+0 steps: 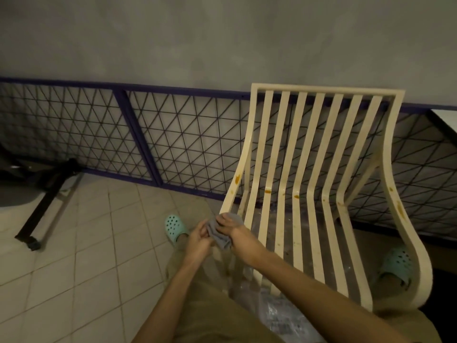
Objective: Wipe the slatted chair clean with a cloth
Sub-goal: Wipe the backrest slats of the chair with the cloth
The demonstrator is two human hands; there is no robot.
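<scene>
Cloth [220, 238] gripped by left hand [197, 240] and right hand [231, 228], 9 o'clock of chair [326, 93]. Fold to clean face; rub orange stains [268, 190] at 1 o'clock.

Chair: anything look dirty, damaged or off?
Yes. The chair carries orange-brown stains: on its left rail, at the bend of the slats, and a long smear on its right rail. No breakage visible. The cloth touches none of them.

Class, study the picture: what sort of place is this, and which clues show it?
Probably a balcony or terrace: tiled floor, purple-framed wire-mesh railing, bare grey wall behind it.
</scene>
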